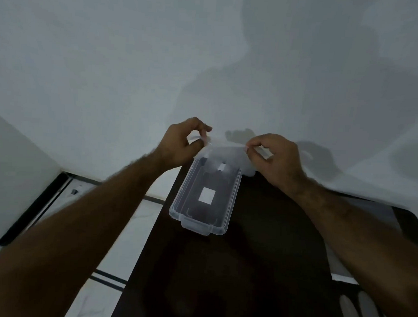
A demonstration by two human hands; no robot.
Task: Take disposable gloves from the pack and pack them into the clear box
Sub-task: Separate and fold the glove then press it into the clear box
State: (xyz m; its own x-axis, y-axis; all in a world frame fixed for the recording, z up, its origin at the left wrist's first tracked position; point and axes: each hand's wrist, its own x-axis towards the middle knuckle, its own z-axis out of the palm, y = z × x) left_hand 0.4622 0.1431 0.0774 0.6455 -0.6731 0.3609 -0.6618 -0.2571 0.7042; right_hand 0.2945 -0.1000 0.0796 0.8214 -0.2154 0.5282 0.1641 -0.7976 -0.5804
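Observation:
A thin, see-through disposable glove (227, 156) is stretched between my two hands above the far end of the clear box (232, 202). My left hand (182, 140) pinches its left edge between thumb and fingers. My right hand (276, 156) pinches its right edge. The glove hangs down over the box's far rim. The lidless box lies on a dark table (258, 266) and has a white square label showing through its bottom. The glove pack is not in view.
A pale wall fills the upper view just behind the table. Left of the table is a white tiled floor (119, 245) with dark lines. A light grey object (361, 308) shows at the lower right, partly hidden by my right forearm.

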